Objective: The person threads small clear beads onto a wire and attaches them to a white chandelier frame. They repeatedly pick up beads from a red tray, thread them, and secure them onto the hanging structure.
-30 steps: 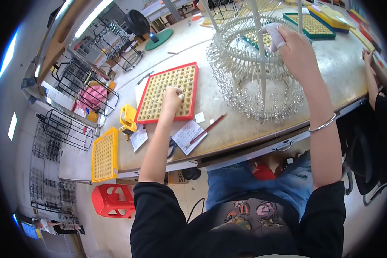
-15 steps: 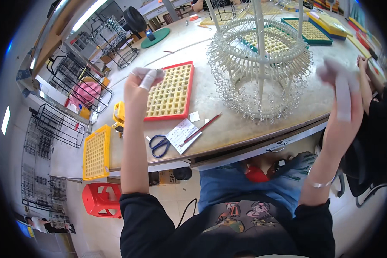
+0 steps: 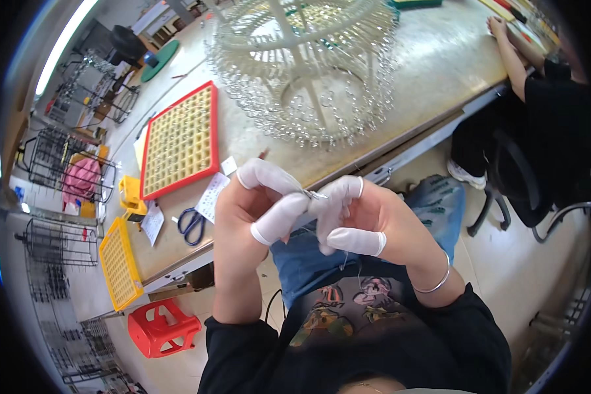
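Note:
In front of my chest my two hands meet, with white finger cots on the fingers. My left hand [image 3: 259, 203] pinches a small shiny metal piece [image 3: 318, 196] between thumb and index finger. From the other side my right hand [image 3: 358, 220] curls its fingers against it; what they hold is hidden and partly blurred. A thin clear strand hangs below the right fingers. Beyond the hands stands a round, tiered off-white rack [image 3: 295, 56] hung with many small shiny loops. Left of it lies a red-rimmed tray [image 3: 215, 134] of small yellow compartments.
Dark-handled scissors [image 3: 192, 226] and paper slips [image 3: 211, 197] lie by the table's near edge, beside a yellow tape dispenser [image 3: 132, 196]. A yellow tray [image 3: 121, 262] sits at the left corner, above a red stool [image 3: 164, 328]. Another person's hands [image 3: 498, 27] rest on the table at right.
Both hands have come in from far apart, left above the red tray and right beside the rack, to meet in front of my chest. The view has turned to the right.

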Demonstrator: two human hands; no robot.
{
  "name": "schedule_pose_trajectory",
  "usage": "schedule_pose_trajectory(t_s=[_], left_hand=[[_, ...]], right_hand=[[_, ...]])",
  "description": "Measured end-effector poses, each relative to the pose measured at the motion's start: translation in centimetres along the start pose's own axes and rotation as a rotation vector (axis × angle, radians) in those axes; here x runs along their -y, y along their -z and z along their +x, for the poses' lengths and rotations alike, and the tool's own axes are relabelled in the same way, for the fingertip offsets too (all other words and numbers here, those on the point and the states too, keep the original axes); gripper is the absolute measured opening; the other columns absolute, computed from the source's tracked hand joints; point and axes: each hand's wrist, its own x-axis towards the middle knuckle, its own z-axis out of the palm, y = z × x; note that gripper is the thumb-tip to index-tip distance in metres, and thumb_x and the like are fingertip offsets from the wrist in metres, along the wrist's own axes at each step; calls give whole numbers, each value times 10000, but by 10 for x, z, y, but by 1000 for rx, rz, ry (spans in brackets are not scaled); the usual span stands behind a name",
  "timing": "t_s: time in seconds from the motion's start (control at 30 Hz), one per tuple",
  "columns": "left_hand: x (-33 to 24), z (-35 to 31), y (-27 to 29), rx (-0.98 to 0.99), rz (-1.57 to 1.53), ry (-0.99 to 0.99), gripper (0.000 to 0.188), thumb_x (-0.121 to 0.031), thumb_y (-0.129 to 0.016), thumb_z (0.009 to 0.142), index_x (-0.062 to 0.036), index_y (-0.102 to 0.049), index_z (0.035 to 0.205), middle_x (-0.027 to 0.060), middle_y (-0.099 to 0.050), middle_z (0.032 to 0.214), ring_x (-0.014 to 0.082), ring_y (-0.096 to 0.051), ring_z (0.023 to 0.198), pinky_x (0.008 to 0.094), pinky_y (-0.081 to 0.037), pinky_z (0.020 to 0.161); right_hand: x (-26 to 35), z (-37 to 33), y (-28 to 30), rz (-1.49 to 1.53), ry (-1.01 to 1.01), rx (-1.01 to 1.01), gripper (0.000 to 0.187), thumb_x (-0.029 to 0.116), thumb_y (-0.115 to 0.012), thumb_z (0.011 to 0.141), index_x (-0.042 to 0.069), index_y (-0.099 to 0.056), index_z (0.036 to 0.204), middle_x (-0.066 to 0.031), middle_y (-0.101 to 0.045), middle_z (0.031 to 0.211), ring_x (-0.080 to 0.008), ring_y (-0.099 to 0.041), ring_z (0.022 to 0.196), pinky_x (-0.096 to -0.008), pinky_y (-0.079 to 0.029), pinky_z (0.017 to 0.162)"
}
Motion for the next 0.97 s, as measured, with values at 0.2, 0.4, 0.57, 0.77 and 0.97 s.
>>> schedule_pose_trajectory(t_s=[0.2,0.4,0.57,0.77,0.97], left_hand=[[36,-9,-15,-136,-184,-2,95,15,-563,789,-29,-529,866,2,-524,766,35,-450,578,170,-330,476],[47,-1,-11,-190,-294,-13,129,36,-511,815,-36,-526,921,-10,-496,716,30,-358,459,183,-231,378],[53,4,-20,-173,-492,86,100,-38,-498,863,-46,-539,954,0,-464,624,34,-327,421,178,-207,363],[61,1,-9,80,-816,-39,375,-50,-456,868,-56,-400,1239,96,-504,1107,85,-425,528,172,-356,347],[70,-1,2,338,-879,-186,711,-156,-561,832,-116,-147,1408,96,-309,1379,85,-508,701,162,-413,361]], right_hand=[[-12,-29,41,189,-93,27,78,68,-599,821,21,-566,874,-19,-577,774,-72,-539,674,-215,-440,619],[-32,-28,74,425,242,30,141,166,-507,881,38,-564,898,-49,-548,789,-161,-550,757,-340,-441,797],[-36,-24,74,621,374,42,340,165,-477,901,100,-433,1232,-89,-560,1018,-246,-547,967,-477,-375,969],[-14,-31,61,200,232,-176,685,0,-440,873,139,-53,1421,-205,-527,1174,-301,-590,994,-370,-530,770],[-7,-35,51,-132,93,-244,732,-34,-440,863,151,-6,1421,-201,-565,1125,-291,-624,927,-322,-551,659]])
